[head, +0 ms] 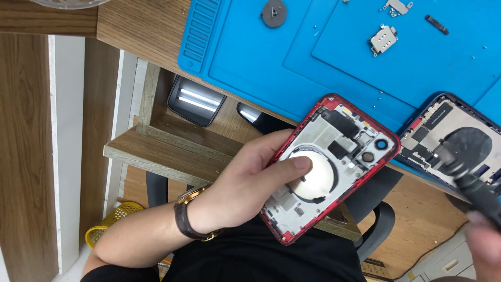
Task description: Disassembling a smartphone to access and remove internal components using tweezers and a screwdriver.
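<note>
Head view: left hand point(245, 183) gripping red phone housing point(330, 166) at centre, fingers wrapping its edge, thumb pressing on pale round coil disc point(313, 177). Housing lying tilted, open metal interior facing up, hanging off wooden worktop point(141, 26) edge. At 4 o'clock, right hand point(485, 245), blurred, holding dark tool point(477, 190); cannot tell finger closure exactly. At 3 o'clock, second dark-framed phone housing point(454, 141) resting on blue ribbed rubber mat point(292, 57). At 12 o'clock, small metal parts point(383, 39) and grey round disc point(274, 11) sitting on mat.
</note>
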